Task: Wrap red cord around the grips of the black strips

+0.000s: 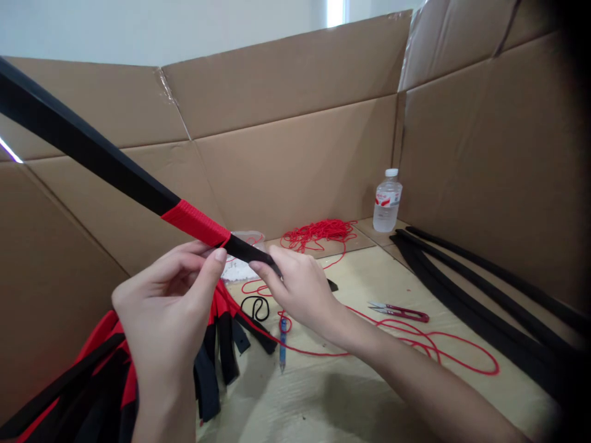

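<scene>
A long black strap [83,144] runs from the upper left down to the middle, with a band of red cord wrapping [196,223] wound round it. My left hand [168,307] pinches the strap right at the lower end of the red wrapping, thumb on top. My right hand [298,286] grips the strap's black end a little further right, fingers curled round it. A red cord [415,341] trails from under the hands in loops across the cardboard-covered table [462,394].
Cardboard walls [295,154] close in the work area. A tangle of red cord [318,232] and a water bottle [386,200] stand at the back. Red-handled snips [399,312], a blue pen [282,344], black strips [475,289] at right, red and black straps [106,375] lower left.
</scene>
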`<state>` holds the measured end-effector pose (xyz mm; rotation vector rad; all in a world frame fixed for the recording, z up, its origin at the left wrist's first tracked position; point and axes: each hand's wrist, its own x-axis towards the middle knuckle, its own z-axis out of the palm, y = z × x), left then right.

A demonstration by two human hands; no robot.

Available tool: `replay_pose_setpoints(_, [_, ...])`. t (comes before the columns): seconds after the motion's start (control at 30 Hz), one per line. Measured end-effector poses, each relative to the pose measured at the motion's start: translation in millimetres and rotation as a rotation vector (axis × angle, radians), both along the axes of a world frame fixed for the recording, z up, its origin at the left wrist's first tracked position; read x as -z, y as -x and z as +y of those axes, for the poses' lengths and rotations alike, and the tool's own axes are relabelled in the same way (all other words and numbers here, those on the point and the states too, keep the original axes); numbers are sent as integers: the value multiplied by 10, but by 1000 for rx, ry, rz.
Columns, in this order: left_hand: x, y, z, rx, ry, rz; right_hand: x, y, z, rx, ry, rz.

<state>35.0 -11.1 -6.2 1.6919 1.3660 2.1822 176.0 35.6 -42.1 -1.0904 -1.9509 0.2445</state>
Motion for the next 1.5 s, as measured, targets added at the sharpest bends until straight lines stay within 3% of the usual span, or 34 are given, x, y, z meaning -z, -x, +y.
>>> replay_pose_setpoints(0.1, [5,10,-23,23,37,-6,-19,-14,-23,79,-43,-93])
replay_pose_setpoints(0.27, [5,31,-30,46,27,10,-58,-49,-36,44,-20,-80])
replay_pose_setpoints(0.63, [-18,38,-79,24,68,44,-113,-162,1,-323,259,166])
replay_pose_setpoints(1.0, [-58,21,-140,8,6,41,-105,-194,85,-636,330,283])
replay_pose_setpoints(1.17, [-60,81,-123,73,-1,68,-91,-183,119,-826,528,392])
replay_pose_setpoints(1.3, [-74,120,-85,197,-19,58,-61,-163,123,-983,588,464])
replay_pose_setpoints(1.5, [-72,147,-39,363,-57,32,-39,-172,102,-1058,685,480])
